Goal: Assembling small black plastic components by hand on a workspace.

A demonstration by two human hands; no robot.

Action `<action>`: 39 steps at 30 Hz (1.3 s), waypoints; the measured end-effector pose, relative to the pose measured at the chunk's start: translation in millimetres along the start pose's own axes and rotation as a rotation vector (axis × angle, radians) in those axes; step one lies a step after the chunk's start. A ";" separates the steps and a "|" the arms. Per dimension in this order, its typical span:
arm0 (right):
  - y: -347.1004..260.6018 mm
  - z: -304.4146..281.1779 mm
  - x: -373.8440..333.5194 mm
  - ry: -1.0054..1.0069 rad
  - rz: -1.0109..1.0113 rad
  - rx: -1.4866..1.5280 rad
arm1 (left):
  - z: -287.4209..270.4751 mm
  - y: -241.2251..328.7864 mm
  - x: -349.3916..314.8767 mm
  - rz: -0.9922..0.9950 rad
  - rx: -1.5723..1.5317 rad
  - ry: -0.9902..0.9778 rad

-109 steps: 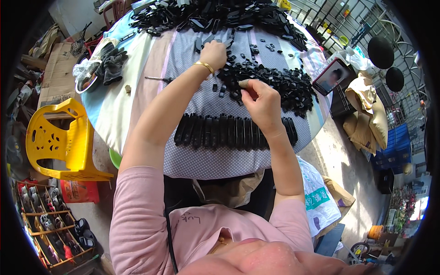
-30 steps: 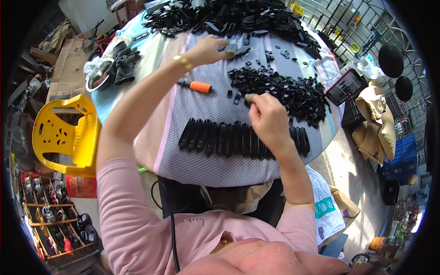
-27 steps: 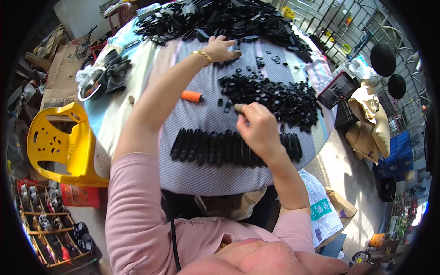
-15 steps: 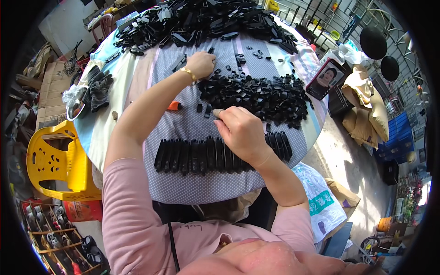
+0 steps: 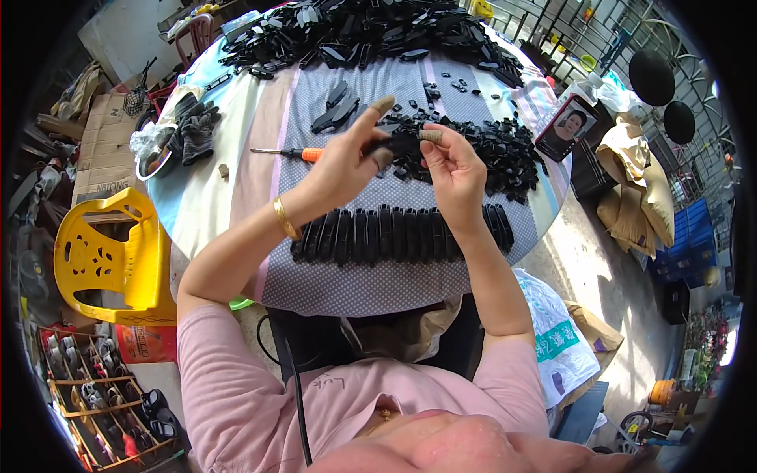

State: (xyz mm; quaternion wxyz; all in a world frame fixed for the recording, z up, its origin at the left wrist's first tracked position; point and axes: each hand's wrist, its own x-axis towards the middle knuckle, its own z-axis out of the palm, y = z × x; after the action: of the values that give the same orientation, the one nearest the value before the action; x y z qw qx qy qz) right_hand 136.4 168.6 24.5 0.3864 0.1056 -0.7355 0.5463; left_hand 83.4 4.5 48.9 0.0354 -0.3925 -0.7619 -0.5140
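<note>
My left hand (image 5: 352,162) grips a long black plastic piece (image 5: 404,147) over the near edge of the small-parts heap, index finger raised. At that piece's right end, my right hand (image 5: 456,167) is closed in a pinch; whatever lies between its fingertips is too small to make out. Tan covers wrap some fingertips on both hands. Behind them spreads a heap of small black plastic parts (image 5: 505,162). A row of long black pieces (image 5: 386,234) stands side by side nearer me. Several loose long pieces (image 5: 335,110) lie beyond my left hand.
A screwdriver with an orange handle (image 5: 311,154) lies left of my left hand. A large pile of long black pieces (image 5: 371,35) covers the table's far side. Dark gloves (image 5: 195,130) sit at the left, a phone (image 5: 566,128) at the right edge. A yellow chair (image 5: 118,260) stands left.
My left hand has come back from the far loose pieces with a long black piece. My right hand has risen to meet it. The view has shifted, showing the whole screwdriver.
</note>
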 end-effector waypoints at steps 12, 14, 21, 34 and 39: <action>-18.2 6.2 -4.5 -0.031 -0.295 -0.205 | -23.6 3.8 -20.6 -0.574 -1.113 -0.492; -16.4 5.1 -5.9 -0.045 -0.305 -0.233 | -16.3 5.6 -25.0 -0.521 -1.103 -0.373; -25.7 5.9 -6.8 -0.081 -0.494 -0.474 | -4.6 11.9 -30.8 -0.504 -1.013 -0.162; -28.7 10.5 -14.9 -0.141 -0.509 -0.583 | 1.7 -7.9 -38.0 -0.477 -0.982 -0.016; -28.4 11.2 -15.1 -0.159 -0.473 -0.582 | 2.1 -6.4 -39.0 -0.487 -0.976 0.015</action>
State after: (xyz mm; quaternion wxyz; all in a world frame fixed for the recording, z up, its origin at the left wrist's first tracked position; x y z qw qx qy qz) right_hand 158.0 143.9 33.6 0.4575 0.2002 -0.8429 0.2003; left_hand 107.0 -16.7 25.3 -0.2656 -0.1720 -0.5033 -0.8041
